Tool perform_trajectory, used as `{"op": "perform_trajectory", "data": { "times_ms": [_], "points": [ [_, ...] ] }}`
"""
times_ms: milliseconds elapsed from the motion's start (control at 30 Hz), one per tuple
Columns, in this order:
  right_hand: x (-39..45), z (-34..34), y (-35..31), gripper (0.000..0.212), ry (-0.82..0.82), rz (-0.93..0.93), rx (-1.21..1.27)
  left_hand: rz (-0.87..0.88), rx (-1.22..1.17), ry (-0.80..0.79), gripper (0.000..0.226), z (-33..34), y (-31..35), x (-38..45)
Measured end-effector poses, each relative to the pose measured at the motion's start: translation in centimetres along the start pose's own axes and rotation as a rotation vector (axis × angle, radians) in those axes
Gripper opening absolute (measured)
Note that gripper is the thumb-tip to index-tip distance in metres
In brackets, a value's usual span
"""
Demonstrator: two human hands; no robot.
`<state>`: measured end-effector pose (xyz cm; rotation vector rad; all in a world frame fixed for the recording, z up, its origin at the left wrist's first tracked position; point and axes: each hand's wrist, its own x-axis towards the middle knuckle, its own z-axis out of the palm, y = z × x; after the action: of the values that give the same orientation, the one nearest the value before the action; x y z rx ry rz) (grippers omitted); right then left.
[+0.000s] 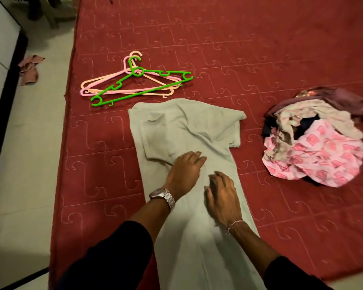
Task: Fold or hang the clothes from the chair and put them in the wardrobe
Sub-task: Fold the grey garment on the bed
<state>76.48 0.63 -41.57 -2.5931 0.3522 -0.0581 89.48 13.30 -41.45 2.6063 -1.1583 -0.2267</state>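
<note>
A pale grey-green T-shirt (189, 126) lies flat on the red quilted mattress (260, 49), its sleeves folded inward. My left hand (184, 170), with a metal watch on the wrist, rests flat on the shirt's middle, fingers straight. My right hand (221, 195), with a thin bracelet on the wrist, lies on the cloth just right of it, fingers slightly bent and holding nothing. A heap of clothes (316, 141), pink patterned and purple among them, sits on the mattress to the right. Three plastic hangers (134, 82), green, pink and peach, lie stacked beyond the shirt.
The mattress edge runs down the left side, with pale floor (29, 164) beside it. A crumpled pinkish cloth (29, 69) lies on the floor at the left. A dark-edged white panel (0, 38) stands at the far left.
</note>
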Motion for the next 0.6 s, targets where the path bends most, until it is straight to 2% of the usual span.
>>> {"op": "perform_trajectory", "data": {
  "times_ms": [167,300,500,600],
  "points": [
    [-5.1,-3.0,4.7,0.035,0.004,0.097,-0.010,0.195,0.087,-0.040,0.047,2.2,7.8,0.2],
    [-8.0,-4.8,6.5,0.032,0.008,0.181,0.003,0.249,0.166,-0.101,0.052,3.8,11.2,0.0],
    [-10.6,-6.3,8.7,0.031,-0.128,0.469,0.113,0.329,0.270,-0.062,0.040,4.3,13.6,-0.5],
    [-11.7,-6.8,9.3,0.031,-0.220,0.477,0.044,0.370,0.361,-0.034,0.025,3.8,14.3,-0.2]
  ]
}}
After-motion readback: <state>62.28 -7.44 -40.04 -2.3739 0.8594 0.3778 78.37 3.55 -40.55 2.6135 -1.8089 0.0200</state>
